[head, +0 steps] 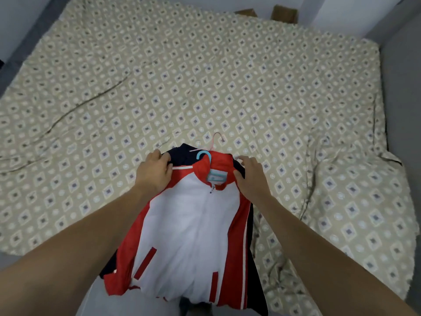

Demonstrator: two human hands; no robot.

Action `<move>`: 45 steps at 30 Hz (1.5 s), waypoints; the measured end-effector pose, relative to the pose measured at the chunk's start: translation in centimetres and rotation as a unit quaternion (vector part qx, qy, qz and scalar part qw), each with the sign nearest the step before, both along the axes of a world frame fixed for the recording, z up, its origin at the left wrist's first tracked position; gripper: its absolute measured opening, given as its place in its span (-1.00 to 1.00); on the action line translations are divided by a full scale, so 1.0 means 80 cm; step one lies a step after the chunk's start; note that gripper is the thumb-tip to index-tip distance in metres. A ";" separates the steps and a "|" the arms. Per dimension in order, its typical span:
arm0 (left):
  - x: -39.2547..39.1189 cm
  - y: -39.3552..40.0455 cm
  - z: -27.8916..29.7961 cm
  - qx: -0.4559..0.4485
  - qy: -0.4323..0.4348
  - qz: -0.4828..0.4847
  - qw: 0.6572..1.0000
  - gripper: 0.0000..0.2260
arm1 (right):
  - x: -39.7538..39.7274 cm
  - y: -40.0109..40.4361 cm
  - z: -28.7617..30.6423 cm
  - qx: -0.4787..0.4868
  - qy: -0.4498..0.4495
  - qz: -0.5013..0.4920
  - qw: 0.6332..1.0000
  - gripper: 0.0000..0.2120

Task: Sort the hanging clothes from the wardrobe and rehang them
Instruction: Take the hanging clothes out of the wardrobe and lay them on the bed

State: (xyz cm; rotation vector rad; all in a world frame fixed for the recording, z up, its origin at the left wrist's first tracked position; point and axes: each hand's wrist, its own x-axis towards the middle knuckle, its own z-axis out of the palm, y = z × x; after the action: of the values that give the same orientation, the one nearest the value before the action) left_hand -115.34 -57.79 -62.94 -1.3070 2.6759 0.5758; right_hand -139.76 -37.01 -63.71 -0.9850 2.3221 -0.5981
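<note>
A red, white and navy zip jacket (191, 226) hangs from a blue hanger (206, 156) over the near edge of the bed. My left hand (155, 173) grips its left shoulder. My right hand (249, 176) grips its right shoulder. A pink hanger hook (216, 139) pokes out behind the collar, with dark cloth behind the jacket that seems to hang on it. The jacket's lower hem droops off the bed toward me.
The bed is covered by a beige quilt (205, 76) with a diamond pattern, rumpled at the right side (341, 179). Cardboard boxes (284, 13) stand beyond the far edge. Grey floor (401, 87) runs along the right.
</note>
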 end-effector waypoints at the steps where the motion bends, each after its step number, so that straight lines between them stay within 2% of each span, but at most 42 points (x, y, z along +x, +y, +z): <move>1: 0.001 0.001 0.005 -0.004 -0.004 0.007 1.000 -0.79 | 0.003 -0.006 0.006 -0.003 0.006 0.009 1.000 -0.58; 6: 0.029 0.008 0.058 -0.026 -0.007 0.028 0.999 -0.67 | 0.031 -0.038 0.058 -0.035 0.042 0.069 0.996 -0.58; 11: 0.097 0.013 0.145 -0.069 0.007 0.043 0.997 -0.52 | 0.093 -0.084 0.131 -0.089 0.064 0.135 0.985 -0.55; 15: 0.198 0.028 0.222 -0.126 0.001 0.035 0.991 -0.49 | 0.180 -0.118 0.192 -0.126 0.062 0.191 0.972 -0.49; 20: 0.363 0.088 0.299 -0.176 0.003 0.152 0.973 -0.49 | 0.326 -0.131 0.264 -0.180 0.072 0.310 0.931 -0.45; 25: 0.522 0.202 0.365 -0.226 0.003 0.288 0.931 -0.48 | 0.488 -0.101 0.332 -0.232 0.065 0.436 0.867 -0.43; 31: 0.689 0.405 0.422 -0.251 -0.043 0.436 0.863 -0.46 | 0.677 -0.006 0.403 -0.280 0.050 0.566 0.774 -0.46; 39: 0.809 0.680 0.498 -0.292 -0.078 0.589 0.749 -0.44 | 0.899 0.173 0.468 -0.317 -0.014 0.697 0.642 -0.44; 45: 0.861 0.846 0.517 -0.289 -0.135 0.692 0.647 -0.44 | 1.033 0.298 0.487 -0.319 -0.053 0.791 0.519 -0.46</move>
State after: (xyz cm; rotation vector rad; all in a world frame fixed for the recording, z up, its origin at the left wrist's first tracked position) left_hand -46.42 9.90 -21.56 -3.1248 1.0761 -0.5143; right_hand -57.08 -13.15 -24.74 -2.5833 0.2001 -0.5323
